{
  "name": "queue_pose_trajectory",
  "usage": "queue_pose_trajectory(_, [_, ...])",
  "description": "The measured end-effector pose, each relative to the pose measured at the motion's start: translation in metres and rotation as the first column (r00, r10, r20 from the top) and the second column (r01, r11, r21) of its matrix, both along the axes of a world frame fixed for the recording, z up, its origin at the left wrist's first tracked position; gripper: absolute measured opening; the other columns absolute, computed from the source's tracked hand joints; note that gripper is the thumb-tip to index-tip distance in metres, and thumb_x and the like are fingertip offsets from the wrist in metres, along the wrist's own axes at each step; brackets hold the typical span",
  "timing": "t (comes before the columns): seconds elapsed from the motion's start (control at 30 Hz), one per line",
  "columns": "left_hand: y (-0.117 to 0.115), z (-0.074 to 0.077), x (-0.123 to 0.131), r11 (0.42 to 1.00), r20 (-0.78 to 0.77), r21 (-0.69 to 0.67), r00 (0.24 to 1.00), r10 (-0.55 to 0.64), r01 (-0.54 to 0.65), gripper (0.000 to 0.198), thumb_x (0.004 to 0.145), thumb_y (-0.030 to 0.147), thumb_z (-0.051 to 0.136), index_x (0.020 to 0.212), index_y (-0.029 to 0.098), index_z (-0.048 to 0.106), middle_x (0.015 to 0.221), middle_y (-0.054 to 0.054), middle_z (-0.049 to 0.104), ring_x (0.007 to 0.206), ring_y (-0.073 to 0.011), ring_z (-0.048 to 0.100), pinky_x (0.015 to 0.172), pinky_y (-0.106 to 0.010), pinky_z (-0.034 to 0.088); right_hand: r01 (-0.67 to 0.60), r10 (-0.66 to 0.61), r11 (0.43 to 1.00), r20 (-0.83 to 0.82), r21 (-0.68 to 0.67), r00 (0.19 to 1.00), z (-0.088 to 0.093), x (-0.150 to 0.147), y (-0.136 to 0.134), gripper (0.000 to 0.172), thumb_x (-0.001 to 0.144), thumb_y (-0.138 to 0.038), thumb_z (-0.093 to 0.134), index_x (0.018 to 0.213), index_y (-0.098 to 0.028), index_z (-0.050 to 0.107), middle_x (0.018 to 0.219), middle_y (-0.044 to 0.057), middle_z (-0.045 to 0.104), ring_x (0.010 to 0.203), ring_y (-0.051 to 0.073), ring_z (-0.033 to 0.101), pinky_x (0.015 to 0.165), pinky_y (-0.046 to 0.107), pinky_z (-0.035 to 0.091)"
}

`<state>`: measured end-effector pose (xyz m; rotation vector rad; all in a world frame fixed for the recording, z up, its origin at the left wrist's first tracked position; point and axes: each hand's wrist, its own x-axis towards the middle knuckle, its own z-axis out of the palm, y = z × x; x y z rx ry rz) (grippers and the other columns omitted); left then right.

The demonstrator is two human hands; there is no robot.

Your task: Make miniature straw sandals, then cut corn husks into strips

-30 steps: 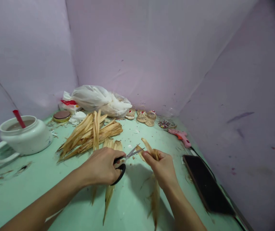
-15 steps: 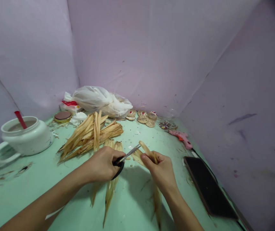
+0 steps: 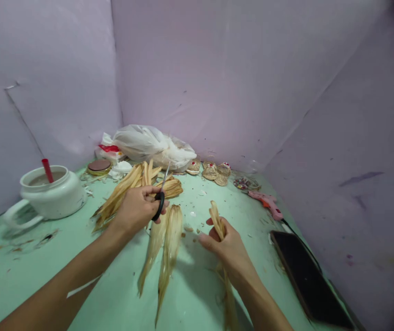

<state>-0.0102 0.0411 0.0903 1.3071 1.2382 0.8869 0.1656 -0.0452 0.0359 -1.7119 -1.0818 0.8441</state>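
In our left hand (image 3: 139,207) we hold the scissors (image 3: 160,202), the grip closed about their black handles, the blades pointing up and far in front of a bundle of dried leaves (image 3: 119,193). Our right hand (image 3: 229,246) keeps a dried strip (image 3: 216,219) caught in its fingers, the thumb standing a little apart; one end pokes out far of the grip and the tail hangs on the near side. Between our hands, two pale strips (image 3: 171,248) lie on the green surface (image 3: 114,303). We have a white pot (image 3: 60,197) at left, a plastic bag (image 3: 151,145) at far middle, and a pink glue gun (image 3: 269,205) far of a dark phone (image 3: 310,280) at right.
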Motion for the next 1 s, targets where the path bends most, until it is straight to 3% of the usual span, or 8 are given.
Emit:
queue_pose_trajectory(0.13, [0.003, -0.003, -0.004, 0.999, 0.047, 0.037, 0.998, 0.032, -0.034, 0.045, 0.051, 0.022, 0.068, 0.093, 0.008, 0.06, 0.049, 0.004, 0.056, 0.039, -0.0083, 0.046, 0.038, -0.019, 0.04, -0.002, 0.078, 0.975, 0.331, -0.222, 0.94, -0.007, -0.021, 0.018, 0.025, 0.063, -0.042, 0.06, 0.073, -0.018, 0.06, 0.05, -0.002, 0.047, 0.047, 0.013, 0.043, 0.048, 0.025, 0.029])
queue_pose_trajectory(0.2, [0.004, -0.008, -0.005, 0.996, 0.014, 0.083, 1.0, 0.018, -0.019, 0.039, 0.054, 0.022, 0.066, 0.091, 0.009, 0.063, 0.05, 0.003, 0.057, 0.041, -0.0097, 0.048, 0.039, -0.019, 0.04, 0.039, 0.118, 0.951, 0.48, -0.306, 0.87, -0.006, -0.033, 0.032, 0.03, 0.066, -0.049, 0.055, 0.066, -0.019, 0.061, 0.056, 0.005, 0.057, 0.055, 0.019, 0.052, 0.051, 0.027, 0.03])
queue_pose_trajectory(0.33, [0.009, -0.022, -0.008, 0.98, -0.075, 0.199, 0.997, 0.026, -0.011, 0.03, 0.059, 0.022, 0.061, 0.087, 0.014, 0.066, 0.053, 0.001, 0.061, 0.045, -0.0118, 0.053, 0.04, -0.019, 0.038, 0.085, 0.112, 0.941, 0.539, -0.327, 0.835, -0.004, -0.05, 0.053, 0.021, 0.058, -0.039, 0.061, 0.053, -0.019, 0.055, 0.069, 0.013, 0.064, 0.072, 0.027, 0.058, 0.056, 0.03, 0.032])
queue_pose_trajectory(0.5, [0.013, -0.028, -0.012, 0.973, -0.08, 0.23, 0.997, -0.017, 0.035, 0.027, 0.061, 0.027, 0.062, 0.085, 0.015, 0.065, 0.051, 0.001, 0.059, 0.044, -0.0115, 0.052, 0.04, -0.019, 0.038, -0.032, 0.113, 0.968, 0.319, -0.248, 0.941, 0.003, -0.033, 0.053, 0.011, 0.062, -0.028, 0.055, 0.059, -0.02, 0.048, 0.054, -0.001, 0.051, 0.055, 0.014, 0.052, 0.052, 0.023, 0.033])
queue_pose_trajectory(0.63, [0.006, -0.023, -0.011, 0.959, -0.068, 0.177, 0.975, -0.212, 0.221, 0.025, 0.065, 0.036, 0.06, 0.079, 0.015, 0.061, 0.05, 0.002, 0.055, 0.041, -0.0105, 0.049, 0.038, -0.019, 0.037, -0.044, 0.056, 0.987, 0.076, -0.153, 0.996, 0.017, 0.0, 0.032, 0.021, 0.066, -0.038, 0.054, 0.069, -0.02, 0.043, 0.055, -0.005, 0.044, 0.049, 0.009, 0.044, 0.042, 0.02, 0.026])
queue_pose_trajectory(0.7, [0.001, -0.021, -0.009, 0.933, -0.085, 0.133, 0.941, -0.327, 0.336, 0.029, 0.066, 0.041, 0.06, 0.076, 0.014, 0.059, 0.05, 0.002, 0.053, 0.041, -0.0105, 0.049, 0.039, -0.018, 0.037, -0.007, -0.014, 0.996, -0.235, -0.086, 0.972, 0.018, 0.013, 0.019, 0.031, 0.059, -0.039, 0.064, 0.072, -0.019, 0.045, 0.053, -0.008, 0.04, 0.044, 0.007, 0.038, 0.04, 0.019, 0.022])
queue_pose_trajectory(0.77, [-0.004, -0.022, -0.005, 0.891, -0.102, 0.064, 0.891, -0.442, 0.449, 0.031, 0.067, 0.043, 0.059, 0.076, 0.014, 0.058, 0.05, 0.002, 0.053, 0.041, -0.0104, 0.049, 0.04, -0.018, 0.038, 0.028, -0.047, 0.998, -0.398, -0.054, 0.916, 0.011, 0.023, 0.009, 0.037, 0.054, -0.038, 0.072, 0.075, -0.018, 0.049, 0.052, -0.008, 0.042, 0.044, 0.007, 0.038, 0.041, 0.019, 0.025])
queue_pose_trajectory(1.0, [-0.011, -0.025, 0.003, 0.744, -0.218, -0.103, 0.715, -0.664, 0.66, 0.029, 0.068, 0.036, 0.056, 0.085, 0.013, 0.059, 0.05, 0.003, 0.05, 0.044, -0.0099, 0.047, 0.042, -0.018, 0.036, 0.17, -0.127, 0.985, -0.545, 0.029, 0.829, -0.01, 0.04, -0.001, 0.044, 0.058, -0.038, 0.076, 0.089, -0.018, 0.054, 0.057, -0.006, 0.051, 0.051, 0.01, 0.047, 0.048, 0.02, 0.036])
